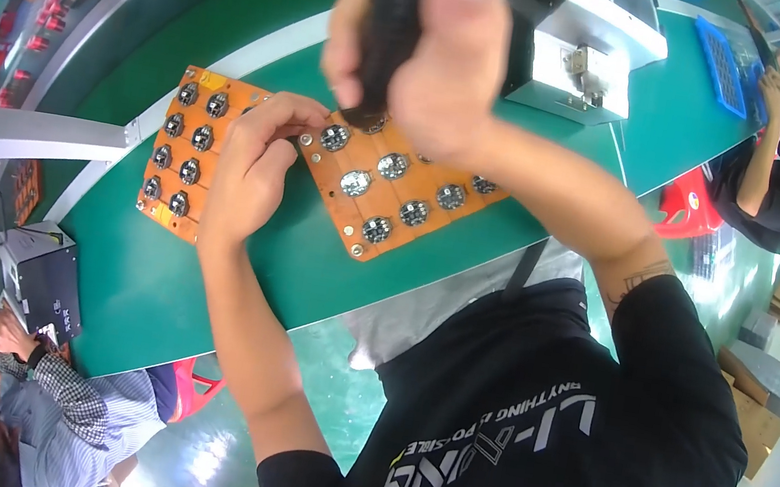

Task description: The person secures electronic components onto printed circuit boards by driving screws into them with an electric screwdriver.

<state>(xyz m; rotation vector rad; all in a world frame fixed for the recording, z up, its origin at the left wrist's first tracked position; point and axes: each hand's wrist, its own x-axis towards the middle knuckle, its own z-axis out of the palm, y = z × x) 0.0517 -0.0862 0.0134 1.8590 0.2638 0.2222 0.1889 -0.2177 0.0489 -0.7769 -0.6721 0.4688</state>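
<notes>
Overhead, the right hand is wrapped tight round a dark, thick-barrelled tool, held upright with its tip down on the near orange board, at the board's upper edge among the round silver-faced parts. The upright hold probably keeps the tip square to the spot it works on. The left hand lies at that board's left corner, fingers curled and pressed together, thumb and fingertips pinching the edge, seemingly to stop the board sliding on the green worktop.

A second orange board, carrying two rows of the same round parts, sits just left of the first, partly under the left hand. Behind the tool stands a grey metal fixture; the right fist hides the tool tip and part of the board. A blue tray lies further along the worktop. A black box sits at lower left beyond the worktop edge. Other people work at lower left and far right, well apart.
</notes>
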